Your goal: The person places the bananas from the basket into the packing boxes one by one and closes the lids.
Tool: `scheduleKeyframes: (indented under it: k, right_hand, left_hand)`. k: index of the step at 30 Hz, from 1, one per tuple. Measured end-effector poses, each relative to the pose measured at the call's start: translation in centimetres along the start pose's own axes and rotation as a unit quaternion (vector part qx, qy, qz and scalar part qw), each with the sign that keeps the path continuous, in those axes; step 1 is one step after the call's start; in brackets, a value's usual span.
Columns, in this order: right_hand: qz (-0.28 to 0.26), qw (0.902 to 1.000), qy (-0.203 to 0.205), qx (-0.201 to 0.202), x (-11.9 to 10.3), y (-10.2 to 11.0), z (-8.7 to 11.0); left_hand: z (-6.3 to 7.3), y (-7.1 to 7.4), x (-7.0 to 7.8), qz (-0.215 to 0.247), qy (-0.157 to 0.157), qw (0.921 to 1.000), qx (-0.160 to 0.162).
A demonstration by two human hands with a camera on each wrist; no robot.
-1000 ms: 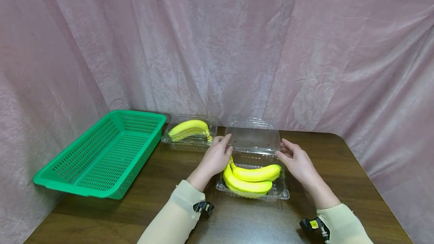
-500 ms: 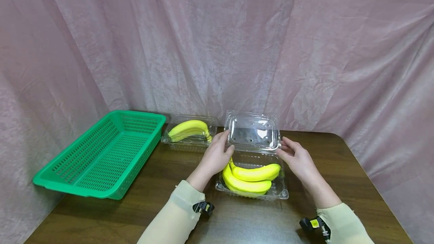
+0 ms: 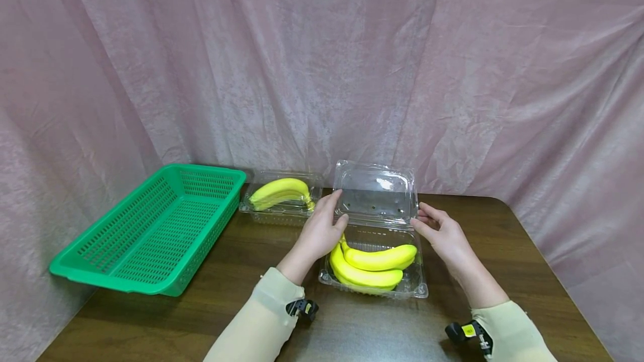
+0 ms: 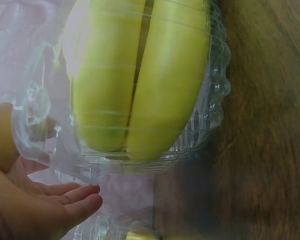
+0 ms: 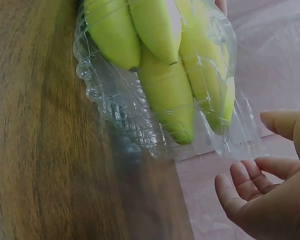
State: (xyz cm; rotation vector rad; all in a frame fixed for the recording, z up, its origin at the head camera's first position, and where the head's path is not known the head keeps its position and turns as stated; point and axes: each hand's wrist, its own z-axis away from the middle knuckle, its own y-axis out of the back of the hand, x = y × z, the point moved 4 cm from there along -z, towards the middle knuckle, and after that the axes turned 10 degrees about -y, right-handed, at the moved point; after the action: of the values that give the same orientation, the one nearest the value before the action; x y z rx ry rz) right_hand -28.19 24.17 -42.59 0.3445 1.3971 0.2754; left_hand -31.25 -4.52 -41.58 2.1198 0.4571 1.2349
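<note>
A clear plastic clamshell box [image 3: 422,286] holds a bunch of yellow bananas [image 3: 379,258] in its base. Its lid [image 3: 374,197] is hinged back and tilted up behind the base. At the lid's left edge my left hand [image 3: 319,228] touches it with fairly straight fingers. My right hand [image 3: 443,233] is at the lid's right edge near the hinge, thumb apart from the fingers. In the right wrist view the bananas [image 5: 164,95] show through the clear wall, beside relaxed fingers [image 5: 229,197]. The left wrist view has the left fingers [image 4: 82,202] below the box corner.
A second clamshell box [image 3: 246,205] with bananas [image 3: 282,190] inside stands behind my left hand, its lid down. The green plastic basket [image 3: 186,239] lies on the left of the wooden table [image 3: 483,256]. A pink curtain [image 3: 322,71] hangs along the back.
The lid has risen from lying nearly flat to a steeper tilt. Both hands have moved slightly with it at its sides. The bananas and base have barely shifted.
</note>
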Motion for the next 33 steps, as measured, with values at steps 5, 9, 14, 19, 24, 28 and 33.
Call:
scheduleKeyframes:
  k: [5, 9, 14, 19, 24, 28, 33]
  right_hand:
    - [-0.01, 0.9999, -0.002, 0.004, -0.06, -0.06, 0.08]
    - [-0.018, 0.9998, -0.004, 0.005, -0.12, -0.06, 0.17]
    - [-0.022, 0.9998, -0.003, 0.003, -0.2, 0.03, 0.27]
    - [-0.027, 0.9996, -0.001, 0.008, -0.54, 0.1, 0.31]
    - [-0.026, 0.9996, -0.002, 0.009, -0.66, 0.11, 0.39]
    - [-0.023, 0.9996, 0.001, 0.015, -0.76, 0.12, 0.34]
    - [-0.019, 0.9996, -0.001, 0.02, -0.76, 0.08, 0.25]
  left_hand:
    - [0.02, 0.12, 0.07, 0.001, 0.003, 1.0, 0.005]
    - [-0.02, 0.22, 0.11, 0.0, 0.002, 1.0, 0.009]
    - [-0.11, 0.34, 0.18, 0.005, 0.003, 0.9999, 0.011]
    - [-0.2, 0.51, 0.25, 0.01, 0.006, 0.9999, 0.012]
    - [-0.28, 0.52, 0.18, 0.013, 0.006, 0.9998, 0.013]
    - [-0.29, 0.55, 0.12, 0.014, 0.003, 0.9998, 0.016]
    - [-0.26, 0.58, 0.06, 0.011, -0.002, 0.9998, 0.019]
